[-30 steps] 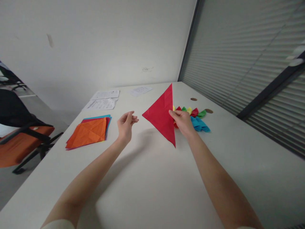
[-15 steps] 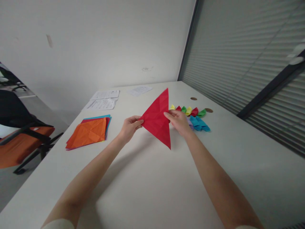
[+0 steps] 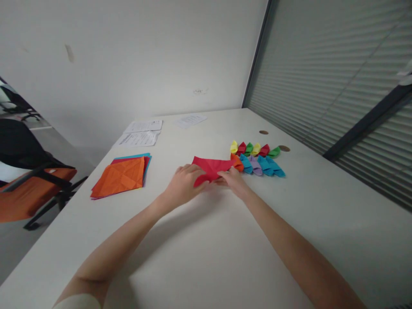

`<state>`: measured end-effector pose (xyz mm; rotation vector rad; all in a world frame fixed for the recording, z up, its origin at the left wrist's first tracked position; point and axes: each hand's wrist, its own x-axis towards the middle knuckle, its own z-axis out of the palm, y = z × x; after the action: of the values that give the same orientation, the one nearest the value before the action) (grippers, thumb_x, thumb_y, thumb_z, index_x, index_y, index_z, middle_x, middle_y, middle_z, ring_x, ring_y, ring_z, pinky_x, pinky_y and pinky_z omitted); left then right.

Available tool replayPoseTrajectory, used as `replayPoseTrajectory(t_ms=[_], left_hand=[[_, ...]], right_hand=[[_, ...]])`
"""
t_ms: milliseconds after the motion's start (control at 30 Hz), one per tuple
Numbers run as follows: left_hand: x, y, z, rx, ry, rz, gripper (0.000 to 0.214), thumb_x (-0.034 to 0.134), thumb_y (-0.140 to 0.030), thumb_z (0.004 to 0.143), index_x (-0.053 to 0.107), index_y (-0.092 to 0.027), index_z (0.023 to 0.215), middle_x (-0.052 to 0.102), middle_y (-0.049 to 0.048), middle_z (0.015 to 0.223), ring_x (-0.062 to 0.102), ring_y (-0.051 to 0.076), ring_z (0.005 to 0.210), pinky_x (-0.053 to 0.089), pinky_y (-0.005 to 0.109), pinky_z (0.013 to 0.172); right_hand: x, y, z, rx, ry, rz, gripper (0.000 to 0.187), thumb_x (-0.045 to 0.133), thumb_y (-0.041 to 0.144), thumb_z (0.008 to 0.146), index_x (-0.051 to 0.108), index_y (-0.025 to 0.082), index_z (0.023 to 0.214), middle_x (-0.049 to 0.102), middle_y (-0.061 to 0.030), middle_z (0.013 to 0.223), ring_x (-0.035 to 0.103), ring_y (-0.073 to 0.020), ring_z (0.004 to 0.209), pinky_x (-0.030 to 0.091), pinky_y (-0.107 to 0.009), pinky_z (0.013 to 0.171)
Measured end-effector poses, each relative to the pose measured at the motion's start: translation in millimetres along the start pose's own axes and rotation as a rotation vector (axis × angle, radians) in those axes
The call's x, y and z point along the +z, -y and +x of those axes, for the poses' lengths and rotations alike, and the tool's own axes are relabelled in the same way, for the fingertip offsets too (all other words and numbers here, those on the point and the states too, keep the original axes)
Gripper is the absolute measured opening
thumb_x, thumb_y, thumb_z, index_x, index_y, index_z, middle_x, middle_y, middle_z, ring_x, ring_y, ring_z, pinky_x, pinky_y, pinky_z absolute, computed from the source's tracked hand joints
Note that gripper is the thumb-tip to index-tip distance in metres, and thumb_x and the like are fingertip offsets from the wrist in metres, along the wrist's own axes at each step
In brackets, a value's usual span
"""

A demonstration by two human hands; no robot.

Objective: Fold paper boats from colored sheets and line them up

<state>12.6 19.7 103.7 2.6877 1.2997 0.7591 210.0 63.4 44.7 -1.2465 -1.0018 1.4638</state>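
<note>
A red sheet of folded paper (image 3: 212, 166) is between my two hands, just above the middle of the white table (image 3: 206, 257). My left hand (image 3: 188, 182) grips its left side, with the fingers partly covering it. At the lower right edge, my right hand (image 3: 232, 180) pinches the paper. The underside of the sheet is hidden. Close beyond my right hand lie small folded paper pieces (image 3: 255, 165) in two rows, in yellow, red, green, orange, blue and purple.
An orange sheet (image 3: 124, 176) tops a stack of coloured papers on the left. Printed pages (image 3: 138, 138) lie at the back left, another printed page (image 3: 190, 121) near the wall. An office chair (image 3: 35, 176) stands left of the table. Window blinds (image 3: 337, 86) line the right side.
The red paper has come down and tilted from an upright triangle to a flatter, wider shape. My left hand has moved right and down, and my right hand has lowered, uncovering the orange piece.
</note>
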Motion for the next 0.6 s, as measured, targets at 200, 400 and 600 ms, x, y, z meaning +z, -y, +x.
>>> replayPoseTrajectory(t_ms=[200, 400, 600], left_hand=[[64.2, 4, -32, -0.004, 0.257, 0.084, 0.053, 0.062, -0.049, 0.084, 0.054, -0.02, 0.128, 0.06, 0.0138, 0.123, 0.057, 0.03, 0.113, 0.049, 0.045, 0.094], [72.8, 32, -48, 0.069, 0.206, 0.046, 0.059, 0.049, -0.058, 0.089, 0.052, -0.02, 0.135, 0.053, 0.0153, 0.136, 0.044, 0.032, 0.132, 0.034, 0.053, 0.11], [72.3, 43, -46, 0.129, 0.242, -0.036, 0.054, 0.048, -0.053, 0.092, 0.052, -0.02, 0.135, 0.052, 0.0134, 0.14, 0.039, 0.029, 0.138, 0.028, 0.051, 0.116]], right_hand=[[-20, -32, -9, 0.03, 0.274, -0.179, 0.036, 0.081, 0.034, 0.065, 0.065, 0.014, 0.089, 0.071, -0.007, 0.074, 0.067, -0.0164, 0.064, 0.059, -0.029, 0.06], [-46, -28, -12, -0.514, 0.173, -0.717, 0.068, 0.077, 0.027, 0.07, 0.051, 0.024, 0.133, 0.061, -0.0088, 0.11, 0.063, -0.0197, 0.089, 0.055, -0.04, 0.081], [-49, -33, -10, -0.776, 0.438, -1.067, 0.032, 0.066, 0.016, 0.081, 0.073, 0.028, 0.109, 0.067, -0.0084, 0.119, 0.05, -0.0279, 0.118, 0.038, -0.052, 0.103]])
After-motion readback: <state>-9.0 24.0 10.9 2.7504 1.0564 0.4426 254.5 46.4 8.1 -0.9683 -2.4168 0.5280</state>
